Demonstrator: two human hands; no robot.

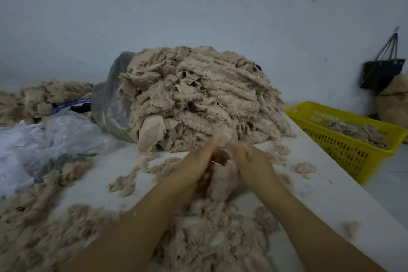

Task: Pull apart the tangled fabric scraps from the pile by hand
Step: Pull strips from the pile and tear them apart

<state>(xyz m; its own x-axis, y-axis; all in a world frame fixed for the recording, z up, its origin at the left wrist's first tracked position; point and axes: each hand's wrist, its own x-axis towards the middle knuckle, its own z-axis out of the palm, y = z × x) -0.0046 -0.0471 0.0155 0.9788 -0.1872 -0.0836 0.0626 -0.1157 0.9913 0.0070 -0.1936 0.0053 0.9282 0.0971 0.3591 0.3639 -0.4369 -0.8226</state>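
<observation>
The beige scrap clump [221, 180] lies between both hands, just in front of the pile [205, 99]. Left hand [196, 161] and right hand [251, 159], though blurred, seem curled on it, equally near, so the pull would run sideways

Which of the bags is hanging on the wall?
The black handled bag at far right; the plastic bags lie crumpled at left instead.

Yellow basket [344, 152] right, black bag [382, 73] hanging, seemingly plastic bags [66, 130] left.
</observation>
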